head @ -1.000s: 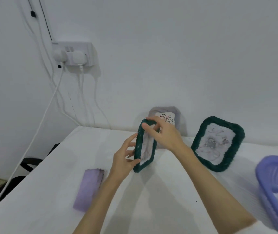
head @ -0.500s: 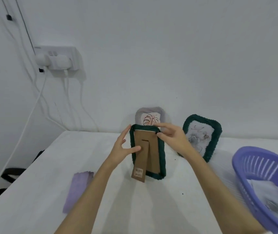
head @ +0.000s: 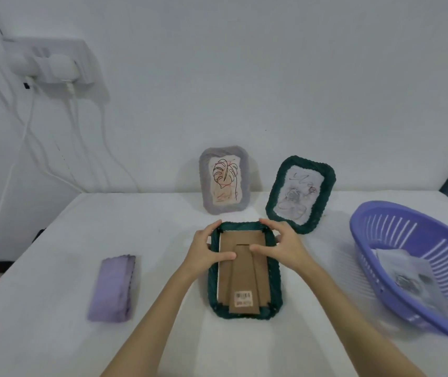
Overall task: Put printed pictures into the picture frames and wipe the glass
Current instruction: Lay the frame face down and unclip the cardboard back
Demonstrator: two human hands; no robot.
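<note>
Lying face down on the white desk (head: 54, 336): dark green frame (head: 245, 270), brown cardboard backing (head: 261, 276) and stand flap facing up, barcode sticker (head: 243, 298) near the lower edge.

Gripping the frame's upper left edge: left hand (head: 206, 250), fingers curled round the rim, thumb pressing on the backing. Gripping the upper right edge: right hand (head: 285, 248), fingers curled over the top corner, thumb resting on the backing near the stand flap. Both hands staying apart, one at each side of the frame.

Standing upright near the wall behind: grey frame (head: 225, 180) showing a leaf drawing, and second green frame (head: 300, 194) showing a line drawing, tilting slightly.

Lying well left of the face-down frame: folded purple cloth (head: 112, 288).

Sitting at the right: purple basket (head: 418, 257), holding printed pictures (head: 413, 278), blurred.
</note>
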